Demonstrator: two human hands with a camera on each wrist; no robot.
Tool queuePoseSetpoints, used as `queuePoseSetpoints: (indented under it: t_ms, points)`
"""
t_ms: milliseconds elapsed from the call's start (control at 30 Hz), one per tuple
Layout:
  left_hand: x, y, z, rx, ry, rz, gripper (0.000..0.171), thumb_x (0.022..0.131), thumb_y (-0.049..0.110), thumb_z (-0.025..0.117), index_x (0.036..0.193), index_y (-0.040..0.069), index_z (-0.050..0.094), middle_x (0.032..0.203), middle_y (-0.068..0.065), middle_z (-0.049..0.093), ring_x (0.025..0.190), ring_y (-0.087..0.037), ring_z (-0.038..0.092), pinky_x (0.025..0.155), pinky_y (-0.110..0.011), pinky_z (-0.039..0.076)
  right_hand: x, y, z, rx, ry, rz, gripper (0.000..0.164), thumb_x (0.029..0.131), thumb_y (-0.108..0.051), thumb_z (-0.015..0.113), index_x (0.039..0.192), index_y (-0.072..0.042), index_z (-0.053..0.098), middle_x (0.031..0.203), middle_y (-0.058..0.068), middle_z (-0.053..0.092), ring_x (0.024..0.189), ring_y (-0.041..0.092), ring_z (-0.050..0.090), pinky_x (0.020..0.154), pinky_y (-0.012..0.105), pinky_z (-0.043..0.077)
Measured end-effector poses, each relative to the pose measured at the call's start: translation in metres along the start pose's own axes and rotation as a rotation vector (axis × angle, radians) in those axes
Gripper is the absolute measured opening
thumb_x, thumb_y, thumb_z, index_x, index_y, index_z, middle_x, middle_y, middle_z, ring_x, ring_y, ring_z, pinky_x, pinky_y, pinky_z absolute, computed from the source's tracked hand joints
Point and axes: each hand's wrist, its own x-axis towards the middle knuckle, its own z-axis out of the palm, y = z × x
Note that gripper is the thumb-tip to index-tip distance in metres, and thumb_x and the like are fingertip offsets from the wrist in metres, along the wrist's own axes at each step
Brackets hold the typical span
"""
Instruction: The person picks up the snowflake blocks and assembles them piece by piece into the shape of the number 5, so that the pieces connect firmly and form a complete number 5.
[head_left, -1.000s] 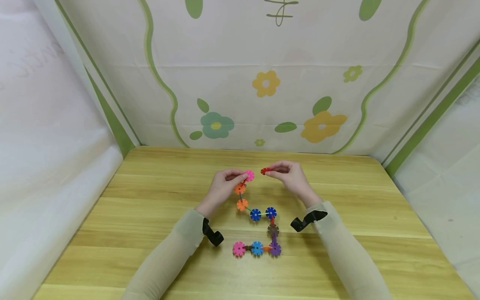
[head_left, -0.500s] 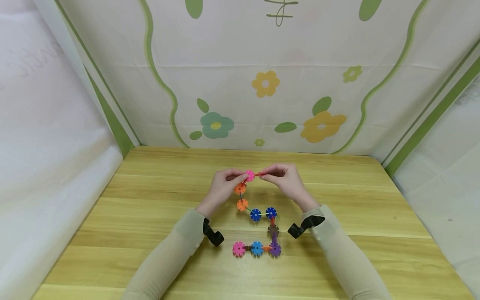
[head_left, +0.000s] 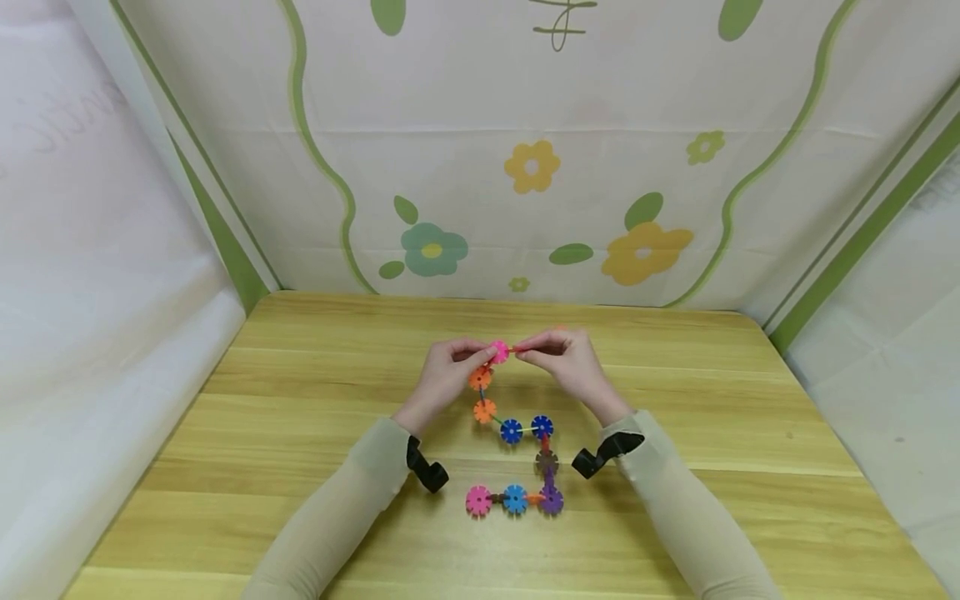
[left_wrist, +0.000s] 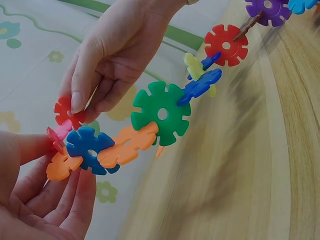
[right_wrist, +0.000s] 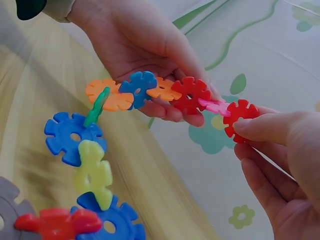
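My left hand pinches the pink notched disc at the upper end of a chain of interlocking plastic discs. Between the thumb and fingers of my right hand is a red notched disc. Its edge meets the pink disc's edge, the two standing crosswise, as the right wrist view shows. Below the pink disc the chain runs through an orange disc, a green disc and a dark blue disc. It bends down to a purple disc and back left.
The chain's other end, a pink disc beside a light blue disc, lies low between my forearms. Under it is a wood-grain table. A printed cloth rises behind. Black straps circle both wrists.
The right hand has moved left, bringing the red disc from apart to against the pink one and turning it edge-on. The left hand has stayed nearly still.
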Motion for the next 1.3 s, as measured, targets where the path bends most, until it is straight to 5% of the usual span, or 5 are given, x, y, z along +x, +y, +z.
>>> queuePoseSetpoints:
  t_ms: [267, 567, 900, 1033, 1300]
  points:
    - [-0.001, 0.0, 0.0, -0.026, -0.006, -0.005, 0.024, 0.099, 0.029, 0.071, 0.109, 0.008, 0.078, 0.093, -0.003, 0.074, 0.082, -0.02, 0.07, 0.072, -0.033, 0.057, 0.0, 0.0, 0.004, 0.012, -0.01, 0.02, 0.012, 0.092, -0.001, 0.075, 0.104, 0.001, 0.078, 0.099, 0.014, 0.075, 0.095, 0.044, 0.069, 0.084, 0.047, 0.059]
    - [-0.001, -0.001, 0.0, -0.008, -0.002, 0.002, 0.023, 0.099, 0.03, 0.071, 0.108, 0.01, 0.078, 0.096, -0.005, 0.075, 0.086, -0.02, 0.068, 0.074, -0.033, 0.056, -0.004, 0.01, 0.001, 0.028, -0.01, 0.057, 0.026, 0.089, -0.006, 0.08, 0.115, -0.003, 0.075, 0.112, 0.017, 0.073, 0.098, 0.031, 0.071, 0.086, 0.037, 0.058]
    - [-0.002, -0.003, -0.002, -0.011, 0.023, -0.021, 0.023, 0.097, 0.03, 0.073, 0.107, 0.01, 0.078, 0.095, -0.001, 0.074, 0.086, -0.02, 0.067, 0.071, -0.031, 0.054, -0.001, 0.044, -0.049, -0.015, 0.184, 0.23, 0.048, 0.089, -0.024, 0.083, 0.13, -0.004, 0.068, 0.125, 0.015, 0.068, 0.109, 0.018, 0.067, 0.093, 0.026, 0.053]
    - [-0.002, -0.003, -0.003, -0.016, 0.025, -0.022, 0.023, 0.097, 0.03, 0.074, 0.108, 0.01, 0.078, 0.096, -0.002, 0.074, 0.087, -0.02, 0.068, 0.073, -0.032, 0.055, 0.007, 0.054, -0.069, -0.062, 0.239, 0.266, 0.05, 0.091, -0.031, 0.081, 0.131, -0.004, 0.067, 0.127, 0.013, 0.068, 0.111, 0.02, 0.065, 0.098, 0.032, 0.051]
    - [-0.001, -0.005, -0.005, -0.025, 0.016, -0.016, 0.025, 0.097, 0.03, 0.073, 0.109, 0.009, 0.077, 0.097, -0.001, 0.074, 0.088, -0.019, 0.069, 0.074, -0.031, 0.056, 0.026, 0.068, -0.078, -0.211, 0.171, 0.385, 0.055, 0.093, -0.03, 0.078, 0.138, -0.004, 0.062, 0.136, 0.012, 0.063, 0.124, 0.03, 0.057, 0.106, 0.046, 0.044]
